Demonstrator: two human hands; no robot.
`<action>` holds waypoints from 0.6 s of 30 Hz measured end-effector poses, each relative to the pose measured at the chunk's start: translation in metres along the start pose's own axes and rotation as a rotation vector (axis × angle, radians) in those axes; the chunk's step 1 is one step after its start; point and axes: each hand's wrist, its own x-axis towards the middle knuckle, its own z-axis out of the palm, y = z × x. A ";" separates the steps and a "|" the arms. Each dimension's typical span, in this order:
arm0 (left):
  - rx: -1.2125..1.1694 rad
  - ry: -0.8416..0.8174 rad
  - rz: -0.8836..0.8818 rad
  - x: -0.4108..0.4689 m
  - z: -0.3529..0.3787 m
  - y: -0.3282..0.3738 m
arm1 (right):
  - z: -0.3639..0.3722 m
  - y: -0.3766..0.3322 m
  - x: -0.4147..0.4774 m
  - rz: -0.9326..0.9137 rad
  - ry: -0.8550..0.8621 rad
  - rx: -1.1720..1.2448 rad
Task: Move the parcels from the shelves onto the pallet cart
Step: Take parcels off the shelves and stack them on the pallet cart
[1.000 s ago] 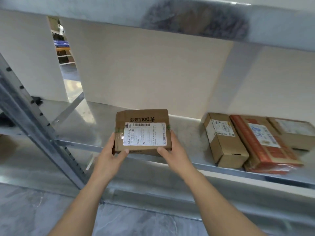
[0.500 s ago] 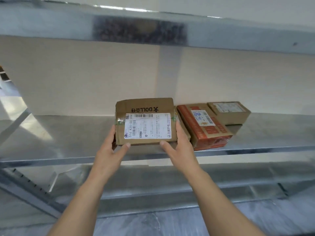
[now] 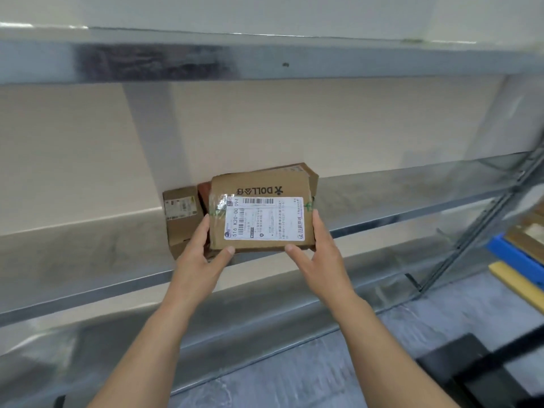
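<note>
Cardboard parcel [image 3: 262,207], white shipping label facing camera, held in front of metal shelf [image 3: 88,245]. Left hand [image 3: 200,254] fingers grasp left edge; right hand [image 3: 321,254] fingers grasp right edge. Smaller brown box [image 3: 179,213] on shelf just behind-left. Blue pallet [image 3: 512,254] at far right.

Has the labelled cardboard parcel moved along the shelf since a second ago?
Yes. The labelled parcel was left of the small brown box; now both hands carry it rightward, past that box.
</note>
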 end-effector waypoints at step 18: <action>-0.065 -0.439 0.146 0.027 0.255 0.088 | -0.205 0.130 -0.050 0.240 0.473 0.000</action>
